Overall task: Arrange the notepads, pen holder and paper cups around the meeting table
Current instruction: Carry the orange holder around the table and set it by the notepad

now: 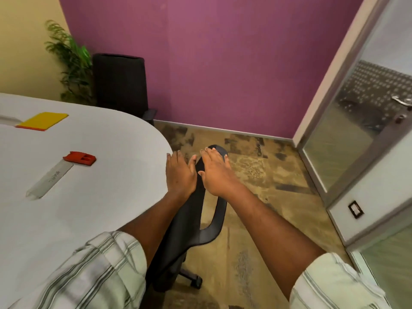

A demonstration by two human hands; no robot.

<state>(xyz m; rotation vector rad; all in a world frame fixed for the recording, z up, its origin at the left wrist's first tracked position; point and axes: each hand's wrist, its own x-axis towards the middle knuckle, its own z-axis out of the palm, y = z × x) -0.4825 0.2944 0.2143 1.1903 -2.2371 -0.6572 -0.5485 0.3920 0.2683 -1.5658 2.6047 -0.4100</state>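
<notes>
Yellow notepad (43,120) flat near far edge of white meeting table (100,186); closer in, clear ruler-like strip (50,178) with red piece (79,158) at its end. Beyond table's rim, black office chair (191,224): right hand (215,172) spread flat on its armrest, left hand (179,172) just beside, fingers straight, gripping nothing.

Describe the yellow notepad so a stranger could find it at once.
Start at the big white meeting table on the left. Near its far edge, toward the potted plant, lies the yellow notepad. It is flat, with a red edge; the clear tube nearer has a red cap.
</notes>
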